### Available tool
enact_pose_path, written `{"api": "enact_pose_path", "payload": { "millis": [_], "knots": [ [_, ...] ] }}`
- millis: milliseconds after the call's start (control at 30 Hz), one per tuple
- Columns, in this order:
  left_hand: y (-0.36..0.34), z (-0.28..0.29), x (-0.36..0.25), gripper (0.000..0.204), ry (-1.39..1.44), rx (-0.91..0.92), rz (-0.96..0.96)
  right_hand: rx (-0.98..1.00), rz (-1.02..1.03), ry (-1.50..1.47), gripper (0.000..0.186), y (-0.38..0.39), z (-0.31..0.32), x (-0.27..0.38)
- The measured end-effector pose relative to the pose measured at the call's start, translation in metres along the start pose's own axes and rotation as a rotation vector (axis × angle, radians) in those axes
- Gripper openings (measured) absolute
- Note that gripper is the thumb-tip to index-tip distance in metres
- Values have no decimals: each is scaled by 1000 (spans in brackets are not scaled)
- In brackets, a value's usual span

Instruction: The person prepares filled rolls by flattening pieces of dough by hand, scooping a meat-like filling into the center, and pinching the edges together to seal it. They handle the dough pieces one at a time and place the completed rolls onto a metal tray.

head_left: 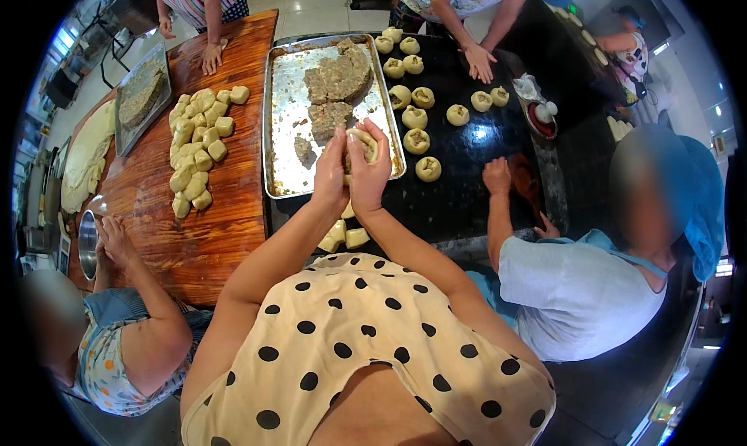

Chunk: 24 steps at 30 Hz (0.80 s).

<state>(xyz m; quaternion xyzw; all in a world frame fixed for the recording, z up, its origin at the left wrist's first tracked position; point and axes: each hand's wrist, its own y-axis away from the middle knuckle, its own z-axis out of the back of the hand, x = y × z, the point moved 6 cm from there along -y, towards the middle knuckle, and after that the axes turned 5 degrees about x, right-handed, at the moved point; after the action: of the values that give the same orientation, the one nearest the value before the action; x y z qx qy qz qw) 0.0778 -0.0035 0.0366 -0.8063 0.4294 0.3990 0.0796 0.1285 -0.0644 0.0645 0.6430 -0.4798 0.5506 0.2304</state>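
Both my hands are raised over the near right corner of a metal tray point(285, 111), cupped around a piece of dough point(366, 141) wrapped about some filling. My left hand point(331, 168) presses on its left side, and my right hand point(373, 180) curls round its right side. Ground meat filling point(340, 76) lies in the tray in a big mound, with smaller lumps nearer me. Just below my hands, several cut dough pieces point(355, 238) sit at the table's near edge. To the right of the tray, filled buns point(416, 141) with gathered tops stand on the black surface.
On the wooden table point(241, 162) at left lie a pile of dough pieces point(202, 138), a second tray of filling point(140, 96) and a dough sheet point(87, 154). A co-worker at left holds a metal bowl point(88, 245). Other people's hands point(478, 63) reach over the black surface point(467, 181).
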Motion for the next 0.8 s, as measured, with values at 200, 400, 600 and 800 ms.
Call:
{"api": "enact_pose_path", "payload": {
  "millis": [200, 400, 600, 800],
  "knots": [
    [2, 12, 1, 30, -167, 5, -108, 135, 59, 179, 30, 5, 3, -6],
    [4, -12, -21, 42, -410, 86, 94, 170, -78, -113, 38, -1, 17, 8],
    [2, -18, 0, 38, 137, 150, 253, -8, -168, -259, 33, -12, 32, 3],
    [22, -14, 7, 36, -229, 26, -109, 25, 84, 213, 33, 4, 23, 16]
  ]
}}
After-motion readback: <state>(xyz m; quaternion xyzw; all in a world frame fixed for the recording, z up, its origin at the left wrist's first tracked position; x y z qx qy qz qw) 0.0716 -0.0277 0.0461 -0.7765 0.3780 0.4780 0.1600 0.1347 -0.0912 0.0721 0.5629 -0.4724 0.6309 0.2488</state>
